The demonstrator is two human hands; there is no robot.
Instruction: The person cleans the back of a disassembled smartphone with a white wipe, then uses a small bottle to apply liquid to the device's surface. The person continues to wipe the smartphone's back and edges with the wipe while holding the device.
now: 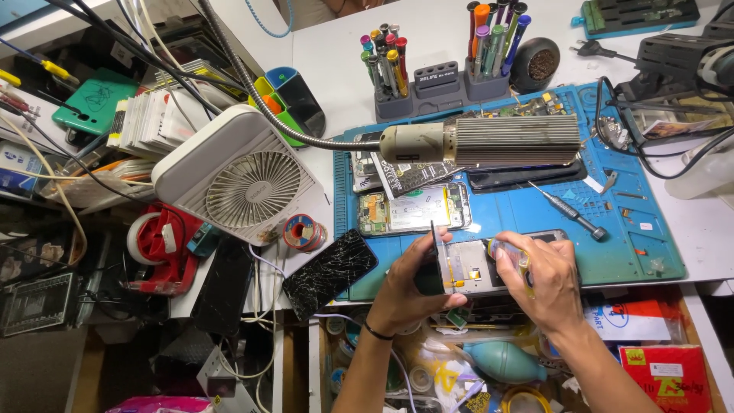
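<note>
Two hands meet over the near edge of a blue work mat (535,214). The left hand (409,287) curls its fingers shut around the end of an opened phone frame (462,268), thumb on top. The right hand (547,279) pinches a small yellowish clear piece (511,252) between thumb and forefinger, touching the frame's other end. Just beyond the fingertips lies another opened phone (413,210); a screwdriver (569,210) rests beyond the right fingers. A cracked phone (330,271) lies beside the left fingers.
</note>
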